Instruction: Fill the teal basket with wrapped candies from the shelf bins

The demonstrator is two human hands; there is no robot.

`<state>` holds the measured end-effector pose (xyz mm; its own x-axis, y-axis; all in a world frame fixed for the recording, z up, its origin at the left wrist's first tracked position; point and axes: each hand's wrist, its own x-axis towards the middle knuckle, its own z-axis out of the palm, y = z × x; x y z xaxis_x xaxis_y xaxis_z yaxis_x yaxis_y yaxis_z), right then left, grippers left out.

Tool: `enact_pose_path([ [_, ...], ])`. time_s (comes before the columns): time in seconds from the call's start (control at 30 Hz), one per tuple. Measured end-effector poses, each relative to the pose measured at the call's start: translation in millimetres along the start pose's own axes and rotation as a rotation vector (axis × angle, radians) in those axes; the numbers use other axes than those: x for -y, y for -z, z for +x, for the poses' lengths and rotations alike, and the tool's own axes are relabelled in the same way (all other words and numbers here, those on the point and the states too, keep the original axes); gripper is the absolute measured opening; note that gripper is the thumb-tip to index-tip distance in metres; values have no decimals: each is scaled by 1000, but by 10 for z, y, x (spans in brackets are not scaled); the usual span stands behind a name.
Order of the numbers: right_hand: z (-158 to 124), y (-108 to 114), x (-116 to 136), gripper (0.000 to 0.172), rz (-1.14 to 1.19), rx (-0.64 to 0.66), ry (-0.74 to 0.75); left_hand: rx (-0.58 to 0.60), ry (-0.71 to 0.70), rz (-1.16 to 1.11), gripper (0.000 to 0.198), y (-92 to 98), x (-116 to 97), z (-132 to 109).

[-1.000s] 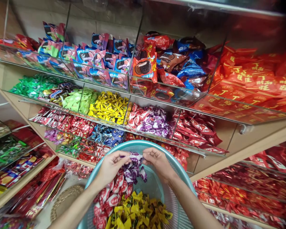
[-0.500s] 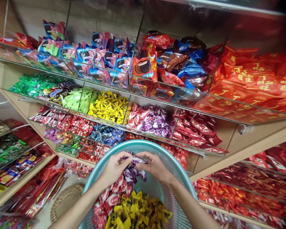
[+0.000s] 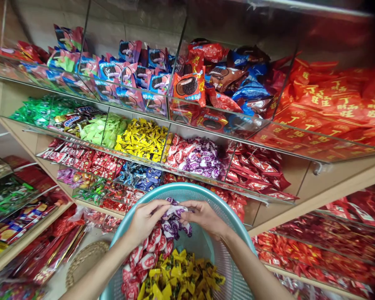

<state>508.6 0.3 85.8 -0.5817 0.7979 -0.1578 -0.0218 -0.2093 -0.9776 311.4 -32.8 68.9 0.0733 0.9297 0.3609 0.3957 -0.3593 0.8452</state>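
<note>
Over the far part of a teal plastic basket point(image 3: 237, 208), both hands meet at a purple-and-white wrapped candy point(image 3: 176, 211). My left hand point(image 3: 149, 216) pinches its left side between thumb and fingers. From the other side, the thumb and fingers of my right hand point(image 3: 204, 217) close on its right end. Just below lie more purple wrapped candies point(image 3: 175, 230) inside the basket. Red-and-white wrapped candies point(image 3: 147, 259) fill its left side, and a heap of yellow wrapped candies point(image 3: 183, 277) takes up the near middle.
Clear-fronted shelves rise beyond the basket, with yellow candies point(image 3: 142, 139), purple candies point(image 3: 203, 156) and red packets point(image 3: 337, 100) in compartments. Wrapped cookies point(image 3: 189, 86) fill the upper tier. A woven basket point(image 3: 87, 260) stands at lower left. More candy bins point(image 3: 318, 246) line the right.
The candy between my fingertips has turned slightly and shows more of its white wrapper. My hands have shifted only a little, and the view has moved slightly.
</note>
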Motion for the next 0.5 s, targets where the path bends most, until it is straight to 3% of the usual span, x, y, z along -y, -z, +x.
enact_pose_path([
  [0.1, 4, 12, -16, 34, -5, 1, 2, 47, 3, 18, 22, 37, -4, 26],
  [0.23, 19, 22, -51, 35, 10, -8, 9, 148, -92, 21, 22, 62, -67, 52],
  [0.37, 16, 10, -43, 33, 18, 17, -9, 90, -226, 24, 18, 60, -111, -5],
  [0.5, -1, -3, -8, 35, 84, 11, -48, 115, -345, 51, 18, 69, -164, -69],
])
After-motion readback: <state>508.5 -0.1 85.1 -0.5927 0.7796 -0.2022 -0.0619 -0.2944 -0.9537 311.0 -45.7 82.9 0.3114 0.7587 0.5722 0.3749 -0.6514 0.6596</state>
